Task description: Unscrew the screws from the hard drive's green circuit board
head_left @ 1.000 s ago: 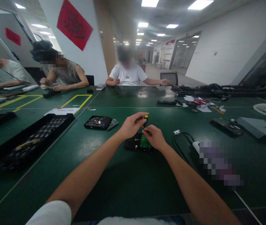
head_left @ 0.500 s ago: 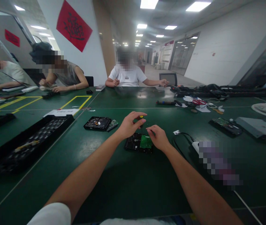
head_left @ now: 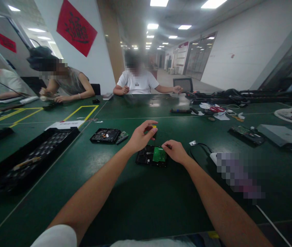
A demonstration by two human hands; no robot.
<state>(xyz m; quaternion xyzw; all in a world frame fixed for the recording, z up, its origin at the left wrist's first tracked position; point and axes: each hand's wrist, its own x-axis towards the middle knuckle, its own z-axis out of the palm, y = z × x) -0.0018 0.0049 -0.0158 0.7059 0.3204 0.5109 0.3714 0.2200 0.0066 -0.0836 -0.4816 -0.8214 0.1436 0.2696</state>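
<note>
A black hard drive [head_left: 147, 156] with a green circuit board [head_left: 159, 154] on its right part lies flat on the green table [head_left: 140, 199]. My left hand [head_left: 141, 136] hovers just behind it, fingers pinched round the yellow-capped handle of a small screwdriver [head_left: 154, 129]. My right hand [head_left: 176, 151] sits at the drive's right edge, fingers curled together beside the green board; what they pinch, if anything, is too small to see.
A second opened drive [head_left: 106, 135] lies to the left, a long black tray [head_left: 30, 154] further left. A black cable [head_left: 199, 151] and a white block lie to the right. Other people sit along the far and left sides; tools, scissors and boards lie at the right.
My right hand has slid off the green board to the drive's right edge. My left hand with the screwdriver has drawn slightly back and left. The view has tilted up a little.
</note>
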